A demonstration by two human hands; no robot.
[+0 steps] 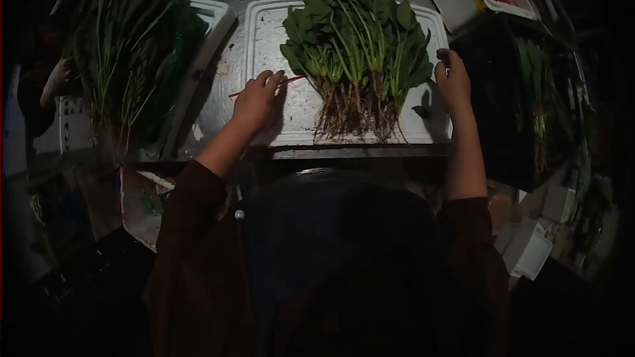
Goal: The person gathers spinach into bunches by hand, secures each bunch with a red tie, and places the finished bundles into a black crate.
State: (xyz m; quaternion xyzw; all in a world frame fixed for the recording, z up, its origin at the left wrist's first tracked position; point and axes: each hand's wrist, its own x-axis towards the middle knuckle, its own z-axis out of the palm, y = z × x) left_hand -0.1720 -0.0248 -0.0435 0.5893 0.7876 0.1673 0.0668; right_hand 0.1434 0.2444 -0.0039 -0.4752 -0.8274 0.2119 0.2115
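- Spinach-like greens (360,53) lie lengthwise from us, leaves away, roots toward us.
- Our left hand (256,100) overlaps red tie (293,80); grip we cannot tell.
- Our right hand (454,80) is released.

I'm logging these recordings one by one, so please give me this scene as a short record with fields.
Main item: leafy greens, roots toward the wearer, on a white tray
Left hand: left of the greens, over a red strip; grip unclear
Right hand: at the tray's right edge, fingers loosely bent, nothing seen in it
Left side: larger bunch of greens; another person's hand beside it
Right side: more greens, dim
Light: dark around the edges
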